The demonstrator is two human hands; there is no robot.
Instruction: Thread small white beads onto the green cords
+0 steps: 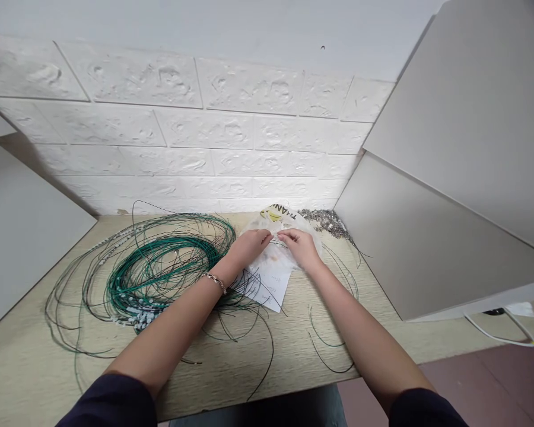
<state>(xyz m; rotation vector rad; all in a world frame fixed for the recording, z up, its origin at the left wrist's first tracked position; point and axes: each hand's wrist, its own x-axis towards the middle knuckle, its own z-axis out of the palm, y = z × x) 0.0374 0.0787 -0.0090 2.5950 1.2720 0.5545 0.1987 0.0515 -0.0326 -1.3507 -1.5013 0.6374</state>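
Observation:
My left hand [251, 246] and my right hand [301, 246] meet fingertip to fingertip above a clear plastic bag [271, 222] with printed letters. Both are closed in a pinch. A tiny whitish piece seems to lie between the fingertips, too small to name. Thin dark lines like wire pass just under the fingers, and thin wires [355, 284] curve out from behind my right hand. Left of my hands lies a big loose coil of green and black wires [160, 261], with white connector-like pieces [145, 314] bunched at its near side. A paper with handwriting [269, 290] sticks out below the bag.
A heap of small metallic bits [327, 222] sits in the back right corner of the wooden table [231, 379]. Light panels stand left [22, 237] and right [436, 237], and a white brick-pattern wall [231, 130] closes off the back. White cables [493, 337] lie far right.

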